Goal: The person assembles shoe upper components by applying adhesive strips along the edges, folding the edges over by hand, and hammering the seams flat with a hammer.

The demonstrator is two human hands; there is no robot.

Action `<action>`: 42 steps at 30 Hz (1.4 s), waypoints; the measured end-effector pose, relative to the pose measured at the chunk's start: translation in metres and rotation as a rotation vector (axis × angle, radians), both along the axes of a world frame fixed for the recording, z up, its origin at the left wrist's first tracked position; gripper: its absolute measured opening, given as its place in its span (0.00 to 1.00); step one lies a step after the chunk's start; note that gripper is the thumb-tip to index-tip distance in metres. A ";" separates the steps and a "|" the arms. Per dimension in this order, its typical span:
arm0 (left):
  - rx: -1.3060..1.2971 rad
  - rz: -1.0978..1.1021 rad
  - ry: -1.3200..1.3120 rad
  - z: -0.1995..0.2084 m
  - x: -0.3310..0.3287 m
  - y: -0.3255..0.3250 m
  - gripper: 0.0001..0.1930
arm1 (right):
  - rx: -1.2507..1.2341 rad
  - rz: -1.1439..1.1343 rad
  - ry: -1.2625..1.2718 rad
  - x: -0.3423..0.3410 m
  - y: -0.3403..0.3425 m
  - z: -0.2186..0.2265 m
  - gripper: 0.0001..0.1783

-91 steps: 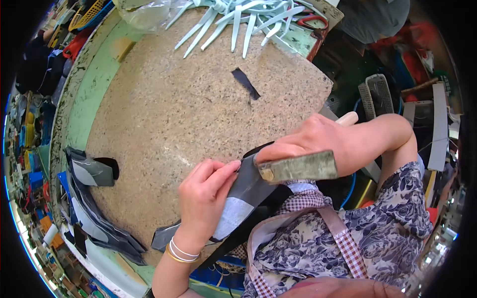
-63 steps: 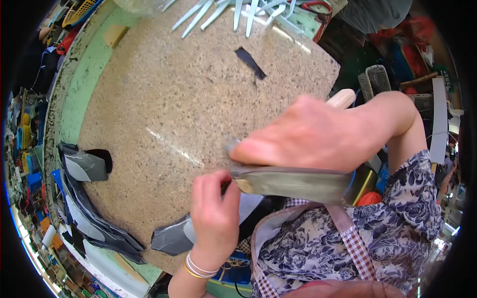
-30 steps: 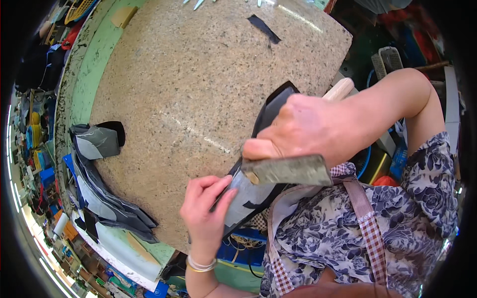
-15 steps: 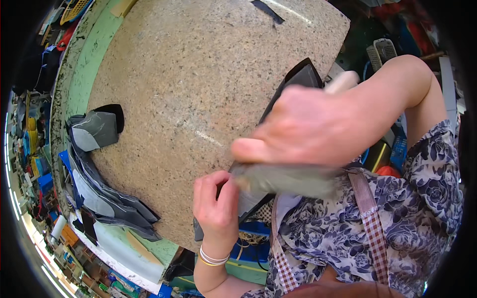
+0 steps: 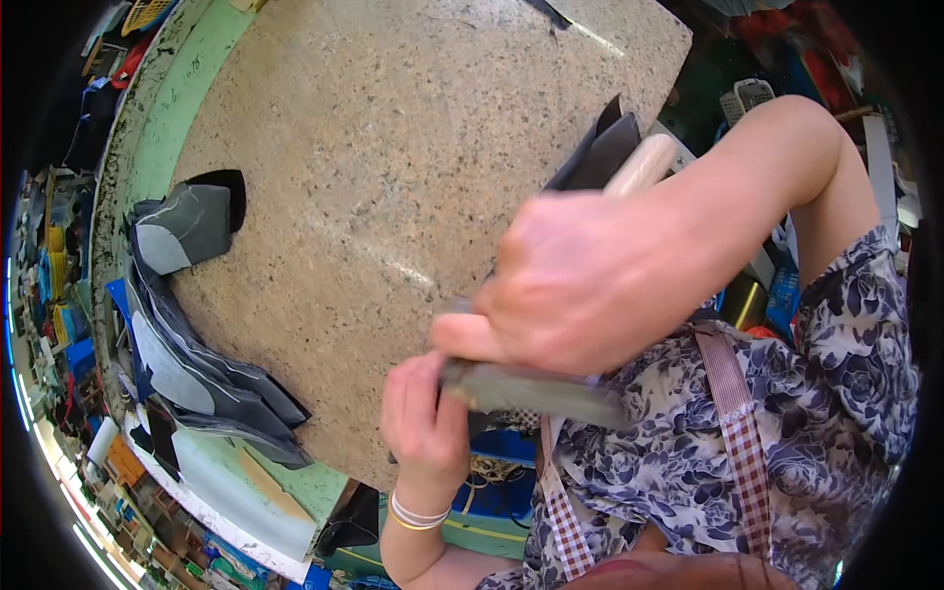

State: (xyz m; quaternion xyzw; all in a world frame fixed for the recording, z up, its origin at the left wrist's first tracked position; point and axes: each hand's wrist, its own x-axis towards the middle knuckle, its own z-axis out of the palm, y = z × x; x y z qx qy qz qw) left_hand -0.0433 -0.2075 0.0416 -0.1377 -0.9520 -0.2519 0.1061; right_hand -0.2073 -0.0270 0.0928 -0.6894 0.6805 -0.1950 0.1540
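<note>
Two hands work a dark leather piece with a flat blade at the near edge of the speckled stone tabletop [image 5: 393,147].

Head view: the right hand [image 5: 580,285], fingers wrapped shut on a wooden-handled blade [image 5: 531,388], presses it over the leather piece [image 5: 600,152], which runs under the hand at the tabletop's near right edge. The left hand [image 5: 423,423] pinches the piece's near end, fingers together, touching the blade. A stack of grey cut pieces [image 5: 187,334] lies along the tabletop's left edge.
</note>
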 end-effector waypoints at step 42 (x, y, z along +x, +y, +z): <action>-0.212 0.559 0.205 -0.012 0.033 0.050 0.09 | -0.128 0.103 0.012 0.012 -0.026 0.015 0.16</action>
